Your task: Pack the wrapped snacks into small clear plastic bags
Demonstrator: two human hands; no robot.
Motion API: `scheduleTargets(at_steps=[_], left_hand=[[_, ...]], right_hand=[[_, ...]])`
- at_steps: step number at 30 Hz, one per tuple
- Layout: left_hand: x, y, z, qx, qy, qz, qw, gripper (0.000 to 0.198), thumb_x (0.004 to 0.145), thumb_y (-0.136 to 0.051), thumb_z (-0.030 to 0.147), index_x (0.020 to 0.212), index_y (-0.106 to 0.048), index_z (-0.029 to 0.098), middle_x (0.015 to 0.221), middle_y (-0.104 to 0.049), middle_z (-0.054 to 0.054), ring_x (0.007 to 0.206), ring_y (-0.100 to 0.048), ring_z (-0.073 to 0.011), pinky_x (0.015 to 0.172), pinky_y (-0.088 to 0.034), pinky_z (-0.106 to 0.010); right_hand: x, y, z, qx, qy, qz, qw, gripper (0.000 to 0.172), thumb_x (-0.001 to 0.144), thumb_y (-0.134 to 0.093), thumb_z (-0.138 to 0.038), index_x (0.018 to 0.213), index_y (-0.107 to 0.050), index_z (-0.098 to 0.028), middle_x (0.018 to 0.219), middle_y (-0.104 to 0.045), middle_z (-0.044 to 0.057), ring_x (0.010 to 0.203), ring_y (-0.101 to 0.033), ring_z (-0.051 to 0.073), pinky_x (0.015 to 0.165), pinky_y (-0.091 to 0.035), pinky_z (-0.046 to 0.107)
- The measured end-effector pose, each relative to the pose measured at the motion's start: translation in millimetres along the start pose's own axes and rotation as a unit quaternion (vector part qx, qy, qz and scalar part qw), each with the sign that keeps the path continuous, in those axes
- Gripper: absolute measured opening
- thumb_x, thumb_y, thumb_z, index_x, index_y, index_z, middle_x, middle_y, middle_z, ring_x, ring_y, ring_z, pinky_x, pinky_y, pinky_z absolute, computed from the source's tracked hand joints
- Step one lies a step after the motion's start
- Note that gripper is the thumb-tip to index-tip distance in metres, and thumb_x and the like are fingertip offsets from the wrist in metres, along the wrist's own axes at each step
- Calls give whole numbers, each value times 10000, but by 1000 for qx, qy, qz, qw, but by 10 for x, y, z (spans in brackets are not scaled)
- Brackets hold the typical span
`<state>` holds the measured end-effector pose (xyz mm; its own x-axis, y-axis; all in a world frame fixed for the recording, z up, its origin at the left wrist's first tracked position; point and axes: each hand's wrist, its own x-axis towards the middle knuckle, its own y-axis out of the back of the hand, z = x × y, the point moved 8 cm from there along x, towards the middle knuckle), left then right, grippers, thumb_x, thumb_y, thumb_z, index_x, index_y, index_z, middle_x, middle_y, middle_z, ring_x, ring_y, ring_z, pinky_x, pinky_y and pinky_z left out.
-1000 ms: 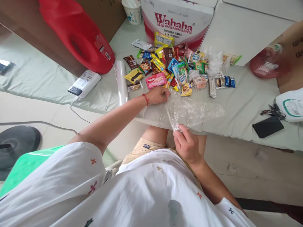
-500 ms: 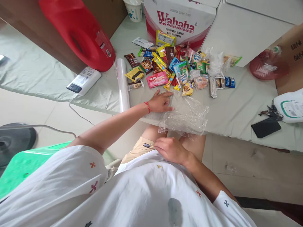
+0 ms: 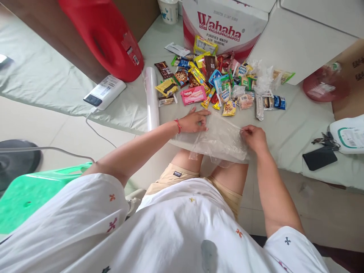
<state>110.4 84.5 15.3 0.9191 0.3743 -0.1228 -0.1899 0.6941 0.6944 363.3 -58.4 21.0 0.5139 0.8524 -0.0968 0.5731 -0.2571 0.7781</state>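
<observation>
A clear plastic bag [image 3: 223, 138] lies over the front edge of the cloth-covered table, its lower part hanging above my knees. My left hand [image 3: 193, 120], with a red string on the wrist, rests at the bag's left edge with its fingers spread. At the bag's right upper corner, my right hand [image 3: 254, 137] pinches the plastic between thumb and fingers. Just beyond the bag is a pile of wrapped snacks, among them a pink nabati packet [image 3: 193, 95], a yellow packet [image 3: 167, 87] and a small cookie packet [image 3: 229, 108].
A clear plastic roll [image 3: 152, 100] stands left of the snacks, near a white power bank [image 3: 104, 92] and a red jug [image 3: 113, 41]. Behind is a Wahaha carton [image 3: 224, 28]. A black wallet [image 3: 320, 155], keys and a white bottle [image 3: 348, 134] are at the right.
My right hand has moved from my lap up to the bag's right side and taken hold of it. The bag is now pulled flatter. My left hand has stayed in place.
</observation>
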Motion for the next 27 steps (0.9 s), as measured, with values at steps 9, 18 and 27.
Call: scheduleTargets(at_steps=[9, 18, 27], left_hand=[[-90, 58, -64, -58, -36, 71, 995, 280, 861, -648, 496, 850, -708, 223, 1505, -615, -70, 1564, -359, -313, 1324, -36, -590], [-133, 66, -3, 8, -18, 153, 988, 155, 865, -678, 343, 789, -708, 212, 1467, -640, -55, 1567, -341, -298, 1298, -290, -536], [-145, 48, -3, 24, -4, 174, 984, 151, 785, -701, 358, 849, -671, 225, 1462, -621, -75, 1550, -345, -309, 1292, -299, -532]], right_hand=[[398, 469, 321, 213, -113, -32, 970, 130, 758, -814, -198, 741, -687, -180, 694, -658, 5, 609, -599, 109, 599, -489, 283], [676, 484, 216, -16, -44, -28, 999, 117, 783, -789, -282, 758, -716, -194, 657, -637, 12, 577, -537, 159, 688, -479, 372], [-801, -114, -1352, -116, 313, 13, 942, 264, 1018, -519, -279, 1161, -731, -212, 1200, -716, 130, 1207, -597, 292, 1072, -499, 477]])
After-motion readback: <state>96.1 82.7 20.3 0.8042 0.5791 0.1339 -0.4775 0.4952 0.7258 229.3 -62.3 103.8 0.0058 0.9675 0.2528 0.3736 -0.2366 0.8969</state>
